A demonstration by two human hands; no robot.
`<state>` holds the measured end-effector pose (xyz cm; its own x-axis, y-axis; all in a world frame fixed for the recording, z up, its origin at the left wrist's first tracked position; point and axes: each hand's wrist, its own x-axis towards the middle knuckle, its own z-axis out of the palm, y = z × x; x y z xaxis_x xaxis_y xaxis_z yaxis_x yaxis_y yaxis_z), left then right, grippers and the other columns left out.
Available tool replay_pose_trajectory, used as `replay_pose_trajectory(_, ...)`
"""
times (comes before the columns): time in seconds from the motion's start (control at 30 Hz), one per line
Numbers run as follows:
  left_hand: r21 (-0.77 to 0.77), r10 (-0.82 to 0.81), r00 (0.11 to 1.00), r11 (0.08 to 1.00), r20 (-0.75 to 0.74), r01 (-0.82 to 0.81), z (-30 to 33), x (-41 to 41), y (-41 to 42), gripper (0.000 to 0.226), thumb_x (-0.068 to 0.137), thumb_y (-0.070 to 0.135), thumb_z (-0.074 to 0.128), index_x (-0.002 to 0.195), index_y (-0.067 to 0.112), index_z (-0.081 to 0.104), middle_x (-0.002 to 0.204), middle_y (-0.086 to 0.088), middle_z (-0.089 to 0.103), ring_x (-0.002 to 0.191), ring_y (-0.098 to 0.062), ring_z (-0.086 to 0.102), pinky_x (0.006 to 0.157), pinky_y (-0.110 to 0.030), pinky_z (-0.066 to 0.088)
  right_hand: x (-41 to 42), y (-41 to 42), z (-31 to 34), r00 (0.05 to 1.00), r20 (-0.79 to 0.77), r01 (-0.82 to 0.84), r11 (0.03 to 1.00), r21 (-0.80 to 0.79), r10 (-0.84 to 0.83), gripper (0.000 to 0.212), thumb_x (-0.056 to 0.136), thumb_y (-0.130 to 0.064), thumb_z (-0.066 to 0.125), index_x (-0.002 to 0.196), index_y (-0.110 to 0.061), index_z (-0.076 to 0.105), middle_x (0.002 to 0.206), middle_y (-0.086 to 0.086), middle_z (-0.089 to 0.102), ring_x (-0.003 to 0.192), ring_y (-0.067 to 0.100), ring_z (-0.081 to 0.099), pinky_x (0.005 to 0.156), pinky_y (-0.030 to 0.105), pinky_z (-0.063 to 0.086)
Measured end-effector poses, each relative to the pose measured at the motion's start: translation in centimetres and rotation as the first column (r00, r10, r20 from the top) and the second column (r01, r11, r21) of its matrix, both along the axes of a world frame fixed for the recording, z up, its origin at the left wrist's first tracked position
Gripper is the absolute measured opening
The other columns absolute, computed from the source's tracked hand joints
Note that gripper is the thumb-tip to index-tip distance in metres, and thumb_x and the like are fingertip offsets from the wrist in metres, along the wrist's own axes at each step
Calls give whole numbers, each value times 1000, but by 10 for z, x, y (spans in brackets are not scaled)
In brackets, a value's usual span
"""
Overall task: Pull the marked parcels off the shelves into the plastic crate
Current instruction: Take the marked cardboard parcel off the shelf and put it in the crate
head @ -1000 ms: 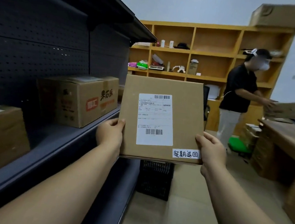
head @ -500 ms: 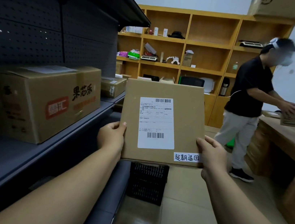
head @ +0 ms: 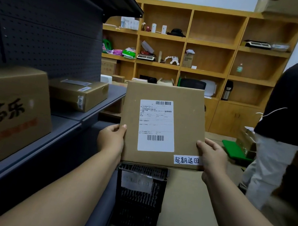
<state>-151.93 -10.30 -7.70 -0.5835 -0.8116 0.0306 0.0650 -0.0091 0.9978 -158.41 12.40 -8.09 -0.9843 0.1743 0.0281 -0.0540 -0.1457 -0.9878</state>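
Left hand [head: 110, 140] and right hand [head: 213, 156] gripped parcel [head: 161, 126] edges, fingers curled, crate [head: 139, 199] at 6 o'clock.

Count: one held parcel [head: 162, 126] bearing two labels, two cardboard boxes [head: 8, 114] on the dark shelf [head: 86, 117], one black plastic crate [head: 139, 197], two hands [head: 111, 139], one other person [head: 285, 120].

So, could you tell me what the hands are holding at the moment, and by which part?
A flat cardboard parcel, gripped at its lower side edges: left hand on the left edge, right hand on the right.
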Motion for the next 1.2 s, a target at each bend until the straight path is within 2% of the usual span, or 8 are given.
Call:
replay_pose_trajectory(0.23,19,2,1000,1000,20,-3,-14,-75,-16,28,89,28,62,113,16,67,88,4,66,67,-3,52,56,-23,38,-72,-15,-10,999,32,16,999,43,-17,33,84,-21,66,117,-19,59,102,5,65,78,25,68,67,42,59)
replay_pose_trajectory(0.4,40,-11,999,999,46,9,-27,-129,-29,28,87,31,63,112,18,67,86,6,62,69,-5,53,53,-22,37,-122,-25,-22,998,54,20,997,79,-24,34,84,-22,66,117,-18,58,105,6,64,81,26,67,66,42,59)
replay_pose_trajectory(0.5,41,-26,998,999,65,23,-36,-167,-40,29,86,32,64,112,19,67,85,6,63,72,-11,57,62,-26,43,-159,-35,-31,997,60,33,995,91,-38,32,84,-22,66,115,-18,59,102,6,64,78,23,66,57,33,55)
replay_pose_trajectory(0.6,21,-42,996,999,81,40,-50,-210,-55,28,86,32,64,110,19,68,91,1,67,79,-17,60,75,-31,50,-201,-48,-43,996,68,55,993,106,-63,32,83,-24,67,114,-18,60,101,4,64,77,22,65,61,35,56)
replay_pose_trajectory(0.83,30,-98,987,995,131,95,-78,-324,-102,33,86,32,64,116,17,65,97,-3,69,86,-21,64,84,-40,54,-316,-93,-74,988,114,90,990,111,-102,28,82,-25,69,108,-18,61,92,2,64,73,16,61,57,28,49)
replay_pose_trajectory(0.97,44,-122,978,992,167,116,-97,-395,-133,33,87,31,63,117,18,64,93,0,67,81,-18,63,74,-32,53,-384,-122,-97,975,177,110,983,147,-135,30,80,-27,70,107,-16,63,91,0,65,81,20,63,72,40,56)
replay_pose_trajectory(1.03,49,-148,968,989,205,140,-110,-428,-147,33,88,31,63,118,18,64,98,-2,68,84,-20,64,79,-36,54,-415,-135,-110,966,210,115,978,174,-151,31,79,-28,70,107,-16,64,97,3,67,87,23,64,82,47,56)
replay_pose_trajectory(1.2,74,-173,935,985,308,158,-152,-487,-170,29,88,32,61,115,19,64,96,-3,69,85,-23,66,83,-46,55,-470,-159,-152,942,275,121,961,249,-190,20,77,-30,71,94,-24,62,101,5,69,93,26,65,87,49,53)
